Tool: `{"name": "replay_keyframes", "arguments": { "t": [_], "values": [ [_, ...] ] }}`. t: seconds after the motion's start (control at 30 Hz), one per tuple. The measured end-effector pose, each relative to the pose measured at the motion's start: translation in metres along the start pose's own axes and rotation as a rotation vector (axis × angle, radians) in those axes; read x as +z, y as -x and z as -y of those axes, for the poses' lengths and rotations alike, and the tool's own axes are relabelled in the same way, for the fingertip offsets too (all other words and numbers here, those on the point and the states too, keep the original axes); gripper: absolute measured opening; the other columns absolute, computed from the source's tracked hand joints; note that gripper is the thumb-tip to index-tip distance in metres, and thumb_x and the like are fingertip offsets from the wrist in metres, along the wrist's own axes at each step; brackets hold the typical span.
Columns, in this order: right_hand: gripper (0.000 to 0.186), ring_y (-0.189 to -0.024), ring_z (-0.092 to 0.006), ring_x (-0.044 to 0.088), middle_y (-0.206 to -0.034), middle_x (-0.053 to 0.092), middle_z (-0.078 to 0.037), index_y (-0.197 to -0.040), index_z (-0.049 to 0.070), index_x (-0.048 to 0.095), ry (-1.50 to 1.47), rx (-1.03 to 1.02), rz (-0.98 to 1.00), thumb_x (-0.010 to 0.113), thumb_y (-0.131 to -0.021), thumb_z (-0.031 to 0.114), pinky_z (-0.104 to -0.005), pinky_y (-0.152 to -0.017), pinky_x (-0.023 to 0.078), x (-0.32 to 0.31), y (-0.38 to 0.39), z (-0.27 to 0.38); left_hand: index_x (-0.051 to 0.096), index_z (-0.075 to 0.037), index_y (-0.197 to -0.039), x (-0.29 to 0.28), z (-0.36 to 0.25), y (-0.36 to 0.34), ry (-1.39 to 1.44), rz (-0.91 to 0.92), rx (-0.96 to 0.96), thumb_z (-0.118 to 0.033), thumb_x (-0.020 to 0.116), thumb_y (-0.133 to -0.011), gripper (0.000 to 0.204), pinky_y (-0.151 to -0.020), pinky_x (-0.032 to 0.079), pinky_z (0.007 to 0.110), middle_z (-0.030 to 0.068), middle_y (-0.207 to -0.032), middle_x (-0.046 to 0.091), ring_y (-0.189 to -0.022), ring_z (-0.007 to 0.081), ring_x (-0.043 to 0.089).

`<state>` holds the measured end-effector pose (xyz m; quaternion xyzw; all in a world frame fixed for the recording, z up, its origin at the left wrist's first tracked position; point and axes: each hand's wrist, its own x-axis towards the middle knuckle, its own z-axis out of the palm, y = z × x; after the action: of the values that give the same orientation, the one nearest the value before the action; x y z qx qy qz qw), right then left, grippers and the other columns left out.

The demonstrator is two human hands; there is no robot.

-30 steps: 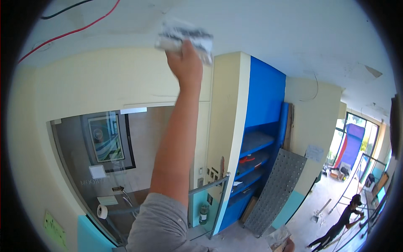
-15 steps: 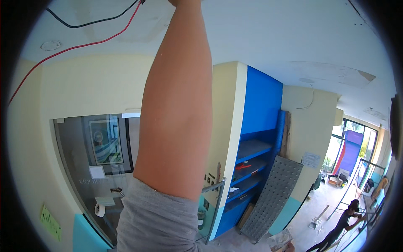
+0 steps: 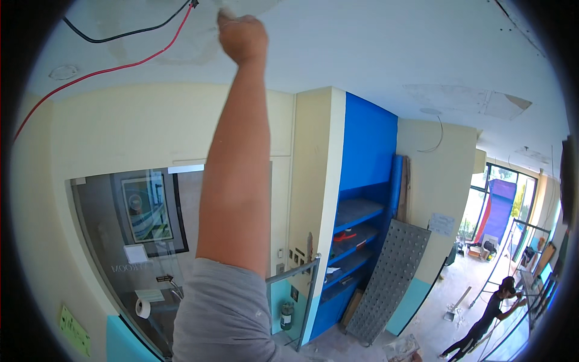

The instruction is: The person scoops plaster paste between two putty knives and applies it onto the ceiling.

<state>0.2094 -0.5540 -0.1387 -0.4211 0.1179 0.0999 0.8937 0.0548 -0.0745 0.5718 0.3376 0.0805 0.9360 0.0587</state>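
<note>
My left hand [image 3: 243, 40] is raised to the ceiling [image 3: 350, 42] at the end of a bare forearm in a grey sleeve. It is closed, fingers bent and pointing up and to the left. Something pale shows at the fingertips, too small and blurred to name. Around the hand the ceiling has faint beige smears. Just left of it, a red wire [image 3: 139, 61] and a black wire [image 3: 129, 33] hang from one spot in the ceiling. My right hand is out of view.
Below are a glazed window [image 3: 136, 253], a blue shelf unit [image 3: 362, 214], a leaning perforated metal plank [image 3: 389, 280] and a metal rail [image 3: 313, 289]. At far right a person [image 3: 491, 320] in dark clothes works beside scaffolding [image 3: 497, 265]. A shovel [image 3: 457, 304] stands there.
My left hand has come into view at the top as the forearm moved slightly left and away. The view has shifted a little. The person at far right has barely moved.
</note>
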Motion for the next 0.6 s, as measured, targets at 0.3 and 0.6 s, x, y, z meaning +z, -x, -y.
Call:
{"name": "replay_keyframes", "arguments": {
  "t": [0.3,0.6],
  "values": [
    [0.036,-0.097,-0.0303,0.060,-0.114,0.059,-0.014,-0.125,-0.001,0.049,0.094,-0.067,-0.080,0.037,-0.096,0.018,-0.0461,-0.083,0.051,0.005,0.024,-0.005,0.043,0.010,-0.129,-0.001,-0.026,-0.025,0.186,0.119,0.003,-0.005,0.052,-0.082,0.049,-0.101,0.041,0.041,0.0274,-0.127,0.051,-0.120,0.0383,0.049],
    [0.038,-0.103,-0.0309,0.058,-0.120,0.058,-0.015,-0.127,0.000,0.048,0.034,0.034,-0.147,0.036,-0.099,0.022,-0.0476,-0.089,0.048,0.050,0.042,0.008,0.041,0.006,-0.131,0.008,-0.094,0.028,0.269,0.388,-0.162,-0.005,0.060,-0.084,0.051,-0.097,0.047,0.040,0.0221,-0.127,0.048,-0.110,0.0324,0.056]
  ]
}}
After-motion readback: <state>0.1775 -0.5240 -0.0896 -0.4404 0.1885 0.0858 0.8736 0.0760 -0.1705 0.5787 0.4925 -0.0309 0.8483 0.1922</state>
